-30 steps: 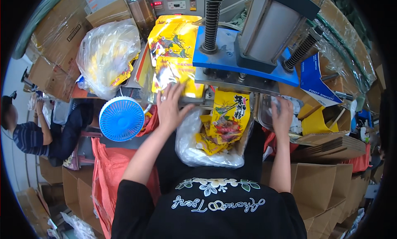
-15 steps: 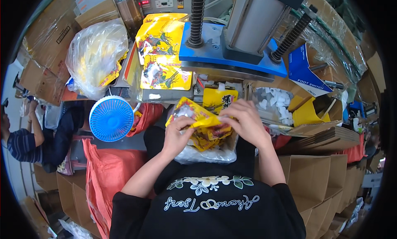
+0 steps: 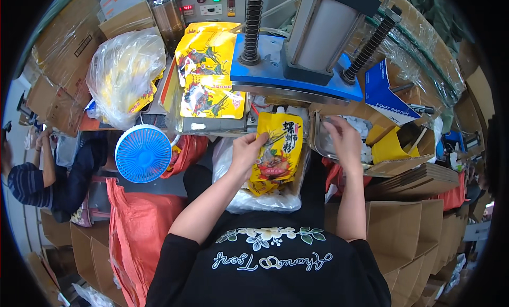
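- Head view: the yellow pouch [image 3: 277, 157] is held over the lined carton [image 3: 306, 171] in front of the torso, its white spout [image 3: 280, 110] pointed toward the blue press plate [image 3: 268, 69].
- The pouch is pinched along its upper left edge by the left grip [image 3: 247, 154]; whether more yellow film is bunched beneath that pinch cannot be told.
- The right grip [image 3: 343, 142] is held apart from the pouch, fingers bent at the tray [image 3: 321, 143] of small white pieces [image 3: 366, 127]; whether a piece is grasped there is not shown.
- By its thin, glossy look, the pouch is judged light, soft and rather slippery, likely to be folded or creased rather than broken.
- The spout is judged the stiffest part; firm hold is best taken just beside it or at the sealed side edges, since the broad face would give under pressure.
- A gap is left between the pouch and the right grip, so sideways movement is allowed there.
- Room is limited by the press plate on the far side, the tray rim on the right and the clear plastic liner [image 3: 222, 166] on the left, where a loose corner could be snagged.
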A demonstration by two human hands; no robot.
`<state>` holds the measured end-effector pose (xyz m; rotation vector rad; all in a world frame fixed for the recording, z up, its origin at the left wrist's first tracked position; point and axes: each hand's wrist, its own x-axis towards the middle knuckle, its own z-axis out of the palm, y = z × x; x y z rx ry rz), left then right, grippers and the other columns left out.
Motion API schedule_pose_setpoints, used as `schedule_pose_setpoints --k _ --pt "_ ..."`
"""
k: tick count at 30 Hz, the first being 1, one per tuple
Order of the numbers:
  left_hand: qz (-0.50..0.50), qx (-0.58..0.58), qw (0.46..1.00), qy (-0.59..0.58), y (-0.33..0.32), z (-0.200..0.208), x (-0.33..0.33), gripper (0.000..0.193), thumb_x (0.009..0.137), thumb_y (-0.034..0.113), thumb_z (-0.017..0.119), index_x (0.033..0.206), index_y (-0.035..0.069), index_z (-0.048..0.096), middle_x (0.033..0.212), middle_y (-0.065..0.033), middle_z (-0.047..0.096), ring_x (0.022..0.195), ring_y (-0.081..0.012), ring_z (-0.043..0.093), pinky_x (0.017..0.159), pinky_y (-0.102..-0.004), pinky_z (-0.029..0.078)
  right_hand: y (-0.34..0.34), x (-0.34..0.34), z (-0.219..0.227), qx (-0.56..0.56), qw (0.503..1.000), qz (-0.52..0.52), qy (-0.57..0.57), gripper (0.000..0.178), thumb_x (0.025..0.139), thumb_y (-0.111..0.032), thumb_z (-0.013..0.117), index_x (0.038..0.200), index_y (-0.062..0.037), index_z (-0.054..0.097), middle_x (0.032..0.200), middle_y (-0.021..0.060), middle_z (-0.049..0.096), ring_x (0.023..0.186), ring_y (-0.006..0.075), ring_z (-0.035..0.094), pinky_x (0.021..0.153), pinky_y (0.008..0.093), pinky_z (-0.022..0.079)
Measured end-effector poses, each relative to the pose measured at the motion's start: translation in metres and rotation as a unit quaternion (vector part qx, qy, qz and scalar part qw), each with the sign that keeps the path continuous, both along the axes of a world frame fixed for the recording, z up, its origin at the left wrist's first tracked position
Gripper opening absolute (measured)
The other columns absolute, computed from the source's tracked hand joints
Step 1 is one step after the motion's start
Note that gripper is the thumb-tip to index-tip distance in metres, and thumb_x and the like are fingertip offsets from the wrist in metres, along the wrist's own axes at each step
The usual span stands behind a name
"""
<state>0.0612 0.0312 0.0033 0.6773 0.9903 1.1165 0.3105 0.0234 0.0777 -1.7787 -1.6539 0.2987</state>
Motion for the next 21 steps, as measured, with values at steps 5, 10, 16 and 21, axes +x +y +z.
schedule_pose_setpoints --k 5,10,16,21 --pt "0.01 -0.041 0.998 -0.043 0.018 -0.007 0.01 0.021 0.092 0.012 0.066 0.099 -0.008 0.068 0.09 -0.009 0.07 0.072 -0.011 0.065 0.065 -0.0243 0.052 0.005 0.042 -0.047 -0.045 0.987 -0.071 -0.136 0.026 0.087 -0.026 0.066 0.102 -0.0055 0.069 0.096 0.0147 0.068 0.091 0.0342 0.065 0.076 0.0416 0.051" --pt "-0.051 0.113 0.98 0.153 0.036 -0.002 -0.028 0.025 0.089 0.018 0.069 0.104 -0.002 0.069 0.089 -0.0085 0.071 0.075 -0.0152 0.067 0.067 -0.0278 0.052 0.003 0.024 -0.054 -0.029 0.992 -0.018 -0.125 0.022 0.085 -0.015 0.067 0.106 -0.0061 0.067 0.1 0.0135 0.062 0.09 0.034 0.063 0.076 0.0415 0.05" --pt "0.028 0.361 0.605 0.709 0.022 -0.004 -0.104 0.073 0.075 0.036 0.077 0.139 0.016 0.047 0.145 -0.0109 0.044 0.141 -0.0283 0.032 0.113 -0.0512 0.02 0.005 0.051 -0.065 0.033 0.993 0.017 0.116 0.023 0.083 -0.004 0.068 0.106 -0.0045 0.066 0.1 0.0072 0.061 0.084 0.0189 0.058 0.075 0.0281 0.048" --pt "0.142 0.353 0.72 0.581 0.002 0.02 -0.107 0.012 0.082 0.009 0.071 0.093 0.004 0.071 0.1 -0.0104 0.069 0.102 -0.0317 0.062 0.099 -0.0443 0.039 -0.006 0.022 -0.033 -0.021 0.969 0.022 0.243 0.02 0.082 -0.006 0.072 0.101 -0.0042 0.066 0.09 0.002 0.06 0.083 0.0096 0.057 0.075 0.0254 0.048"
